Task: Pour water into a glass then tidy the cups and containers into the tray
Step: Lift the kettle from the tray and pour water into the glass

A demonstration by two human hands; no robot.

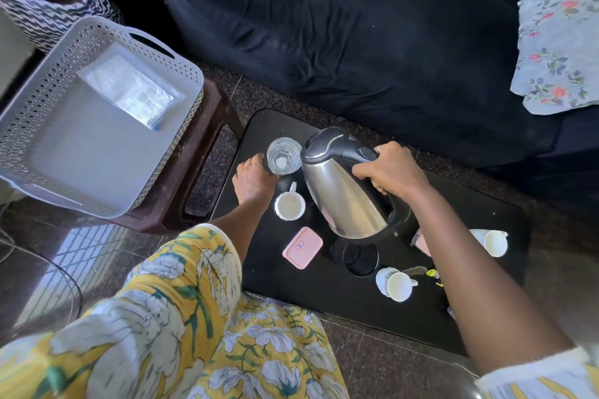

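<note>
Steel kettle (343,191) gripped tight by right hand (392,172), tipped toward glass (284,155); left hand (252,180) fingers wrap the glass.

Head cam, wide-angle, looks steeply down, close over black table (372,311).

Across the top of my view sprawls a dark navy sofa (372,42) — a floral cushion (557,48) at upper right. Lower left, sunlight stripes the speckled dark floor (372,359).
</note>
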